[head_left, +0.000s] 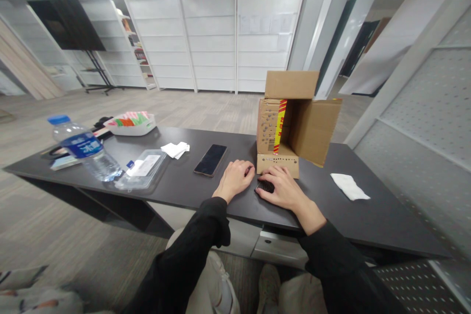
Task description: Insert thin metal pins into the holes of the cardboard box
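On the dark table, my left hand point(237, 176) rests with its fingers curled in, close to the front left corner of an open cardboard box point(268, 125); nothing shows in it. My right hand point(281, 187) is bent over a small dark ribbed object point(265, 185), thumb on the near side and fingers over the top. Its exact kind is hard to make out. The box lies on its side with the opening toward me and its flaps spread. Its lower flap point(272, 163) reaches down just behind my right fingers. Yellow-and-red tape runs down the box's edge.
Left of my hands lie a phone point(211, 160), a crumpled tissue point(175, 149), a clear plastic case point(145, 169), a tilted water bottle point(86, 149) and a white tray point(130, 127). A folded tissue point(349, 186) is at right, near a perforated panel point(423, 103).
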`<action>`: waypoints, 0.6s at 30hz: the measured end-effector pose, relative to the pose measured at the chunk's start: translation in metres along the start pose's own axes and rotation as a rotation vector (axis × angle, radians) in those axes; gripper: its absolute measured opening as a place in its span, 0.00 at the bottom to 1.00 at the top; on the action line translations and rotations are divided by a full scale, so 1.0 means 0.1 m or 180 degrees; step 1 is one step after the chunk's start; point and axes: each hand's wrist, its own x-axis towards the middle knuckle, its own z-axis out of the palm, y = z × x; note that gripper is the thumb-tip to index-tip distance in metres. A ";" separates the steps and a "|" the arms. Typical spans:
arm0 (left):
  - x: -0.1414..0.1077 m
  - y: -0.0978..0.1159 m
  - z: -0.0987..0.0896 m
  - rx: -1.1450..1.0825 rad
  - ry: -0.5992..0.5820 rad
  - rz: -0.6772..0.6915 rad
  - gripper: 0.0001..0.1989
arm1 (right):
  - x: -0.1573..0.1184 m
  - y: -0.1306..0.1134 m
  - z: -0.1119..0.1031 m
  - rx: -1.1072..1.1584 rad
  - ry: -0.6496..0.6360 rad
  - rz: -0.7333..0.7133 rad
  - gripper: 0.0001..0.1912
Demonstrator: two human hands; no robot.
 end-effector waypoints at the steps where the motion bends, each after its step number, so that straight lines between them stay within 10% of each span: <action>1: 0.00 0.00 0.00 0.0000 -0.0001 0.0004 0.11 | 0.00 0.00 0.00 0.0003 -0.0002 -0.0003 0.13; 18: 0.00 0.01 0.00 0.0021 0.0030 0.0025 0.11 | 0.02 -0.09 0.02 0.0054 -0.0016 -0.0211 0.09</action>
